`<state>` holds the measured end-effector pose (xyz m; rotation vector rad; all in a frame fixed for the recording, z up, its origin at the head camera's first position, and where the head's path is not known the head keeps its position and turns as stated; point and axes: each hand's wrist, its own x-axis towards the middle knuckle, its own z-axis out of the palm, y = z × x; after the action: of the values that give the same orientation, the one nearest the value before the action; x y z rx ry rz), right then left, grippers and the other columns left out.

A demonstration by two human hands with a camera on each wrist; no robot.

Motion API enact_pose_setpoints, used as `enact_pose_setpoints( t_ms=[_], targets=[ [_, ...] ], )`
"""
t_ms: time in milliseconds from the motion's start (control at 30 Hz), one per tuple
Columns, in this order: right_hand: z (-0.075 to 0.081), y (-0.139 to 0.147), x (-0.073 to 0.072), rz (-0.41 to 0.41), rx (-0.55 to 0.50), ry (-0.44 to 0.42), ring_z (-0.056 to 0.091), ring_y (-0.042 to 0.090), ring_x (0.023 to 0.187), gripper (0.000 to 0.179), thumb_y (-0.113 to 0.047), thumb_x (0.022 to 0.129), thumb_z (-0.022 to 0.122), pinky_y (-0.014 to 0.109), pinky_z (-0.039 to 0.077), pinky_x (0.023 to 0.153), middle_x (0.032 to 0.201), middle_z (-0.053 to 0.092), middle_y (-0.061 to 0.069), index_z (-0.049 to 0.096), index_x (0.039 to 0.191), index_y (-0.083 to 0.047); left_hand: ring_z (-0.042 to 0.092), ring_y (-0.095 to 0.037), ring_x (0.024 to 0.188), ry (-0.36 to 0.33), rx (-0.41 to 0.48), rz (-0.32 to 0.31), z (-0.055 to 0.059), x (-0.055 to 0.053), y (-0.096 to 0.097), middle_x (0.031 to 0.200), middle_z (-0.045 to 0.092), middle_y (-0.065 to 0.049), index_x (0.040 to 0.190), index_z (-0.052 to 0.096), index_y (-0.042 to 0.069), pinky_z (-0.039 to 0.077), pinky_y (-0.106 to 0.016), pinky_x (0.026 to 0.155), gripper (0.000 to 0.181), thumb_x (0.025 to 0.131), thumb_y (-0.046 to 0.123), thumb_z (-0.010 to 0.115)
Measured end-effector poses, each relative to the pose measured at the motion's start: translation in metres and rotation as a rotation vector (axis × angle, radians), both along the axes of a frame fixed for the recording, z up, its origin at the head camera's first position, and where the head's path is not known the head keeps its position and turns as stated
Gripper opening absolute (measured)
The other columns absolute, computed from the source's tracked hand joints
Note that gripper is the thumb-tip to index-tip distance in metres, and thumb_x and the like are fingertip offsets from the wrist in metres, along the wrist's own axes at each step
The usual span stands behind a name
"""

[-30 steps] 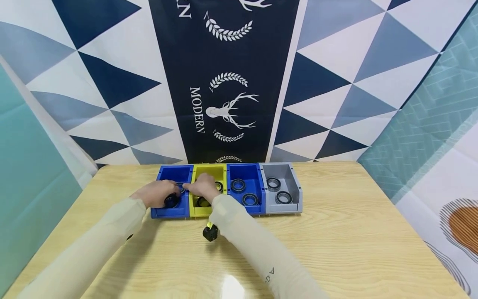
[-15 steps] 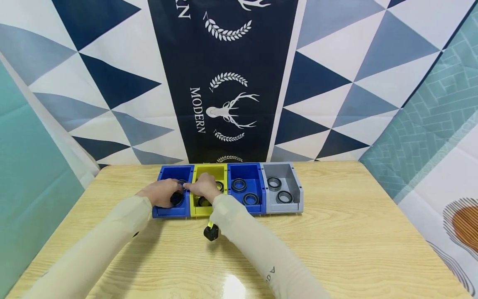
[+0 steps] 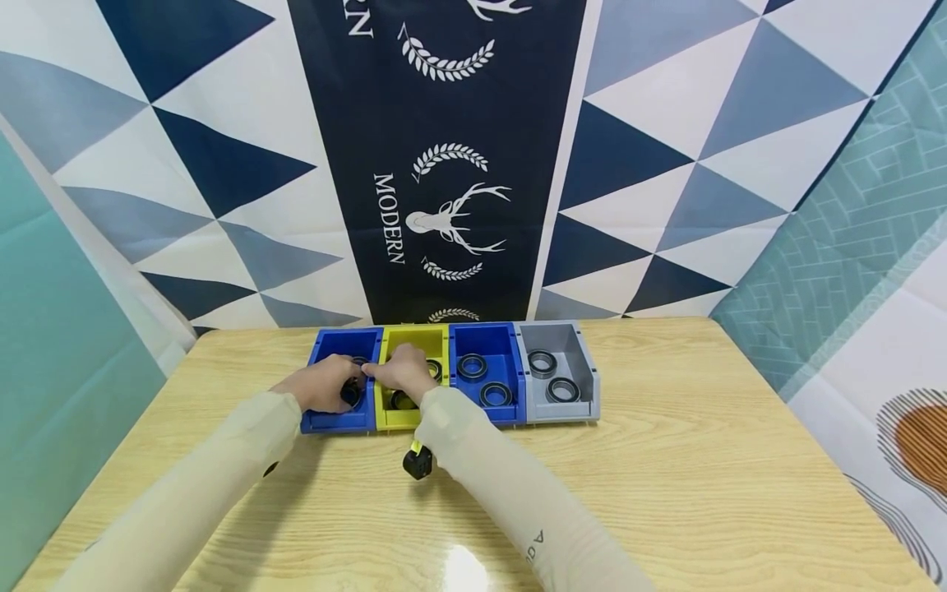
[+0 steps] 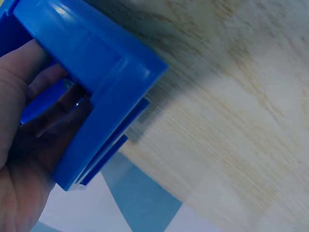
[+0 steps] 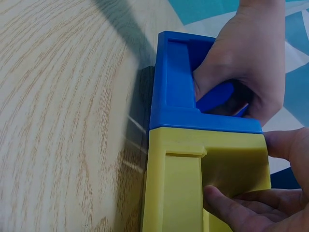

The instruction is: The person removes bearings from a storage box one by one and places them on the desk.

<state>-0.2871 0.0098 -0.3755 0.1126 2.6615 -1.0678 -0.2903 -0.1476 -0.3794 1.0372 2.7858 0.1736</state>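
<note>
In the head view, my left hand point(image 3: 320, 385) reaches into the leftmost blue bin point(image 3: 342, 422) and holds a dark ring-shaped bearing point(image 3: 351, 394), partly hidden by the fingers. Just behind it lies another bearing point(image 3: 360, 361). My right hand point(image 3: 403, 370) grips the left side wall of the yellow bin point(image 3: 416, 335), thumb toward the blue bin. The right wrist view shows fingers point(image 5: 219, 200) inside the yellow bin. From the left wrist view, fingers dip behind the blue bin's rim point(image 4: 111, 58), with small metallic glints between them.
A second blue bin point(image 3: 484, 337) and a grey bin point(image 3: 589, 413) complete the row, each with two bearings. The row stands at the back of the wooden table point(image 3: 666, 460), before a patterned backdrop point(image 3: 629, 164). A black wrist camera point(image 3: 418, 462) hangs under the right sleeve.
My left hand has shifted slightly right inside the leftmost blue bin, and the dark bearing has moved with it. My right hand stays at the yellow bin's wall.
</note>
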Motion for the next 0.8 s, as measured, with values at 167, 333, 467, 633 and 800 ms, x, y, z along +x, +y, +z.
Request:
enact_pose_setpoints(
  t_ms=[167, 333, 467, 633, 800],
  targets=[
    [0.0015, 0.0009, -0.0009, -0.005, -0.006, -0.003, 0.051, 0.017, 0.062, 0.042, -0.046, 0.084, 0.070, 0.026, 0.038, 0.053, 0.064, 0.047, 0.002, 0.057, 0.068, -0.009, 0.067, -0.024, 0.090, -0.005, 0.034, 0.008, 0.0023, 0.0002, 0.0015, 0.095, 0.073, -0.010, 0.095, 0.071, 0.000, 0.056, -0.041, 0.085, 0.026, 0.072, 0.005, 0.080],
    [0.0021, 0.0023, -0.0014, -0.011, -0.015, 0.001, 0.050, 0.017, 0.064, 0.043, -0.046, 0.083, 0.070, 0.026, 0.037, 0.053, 0.064, 0.046, 0.002, 0.054, 0.065, -0.011, 0.068, -0.024, 0.090, -0.017, 0.051, 0.038, 0.0026, 0.0004, 0.0040, 0.093, 0.074, -0.011, 0.093, 0.072, 0.000, 0.056, -0.041, 0.085, 0.023, 0.072, 0.003, 0.079],
    [0.0019, 0.0039, -0.0015, -0.007, -0.017, 0.010, 0.048, 0.016, 0.062, 0.045, -0.046, 0.084, 0.070, 0.026, 0.036, 0.052, 0.061, 0.043, 0.000, 0.052, 0.061, -0.012, 0.068, -0.024, 0.091, -0.029, 0.062, 0.063, 0.0009, -0.0012, 0.0049, 0.094, 0.074, -0.011, 0.093, 0.072, 0.000, 0.057, -0.040, 0.083, 0.022, 0.072, 0.002, 0.078],
    [0.0016, 0.0026, 0.0008, -0.008, -0.023, 0.020, 0.046, 0.015, 0.060, 0.046, -0.045, 0.083, 0.070, 0.025, 0.035, 0.051, 0.059, 0.041, -0.001, 0.050, 0.058, -0.013, 0.065, -0.019, 0.085, -0.053, 0.038, 0.077, 0.0027, -0.0033, 0.0050, 0.092, 0.072, -0.010, 0.093, 0.070, 0.001, 0.057, -0.038, 0.080, 0.024, 0.070, 0.005, 0.079],
    [-0.0006, 0.0004, 0.0027, -0.018, 0.000, 0.030, 0.058, 0.019, 0.083, 0.041, -0.047, 0.082, 0.071, 0.028, 0.049, 0.065, 0.087, 0.064, 0.006, 0.068, 0.084, -0.006, 0.055, -0.018, 0.083, -0.079, -0.017, 0.114, 0.0082, -0.0027, 0.0091, 0.091, 0.065, -0.007, 0.102, 0.065, 0.001, 0.052, -0.037, 0.081, 0.037, 0.070, 0.012, 0.081]
  ],
)
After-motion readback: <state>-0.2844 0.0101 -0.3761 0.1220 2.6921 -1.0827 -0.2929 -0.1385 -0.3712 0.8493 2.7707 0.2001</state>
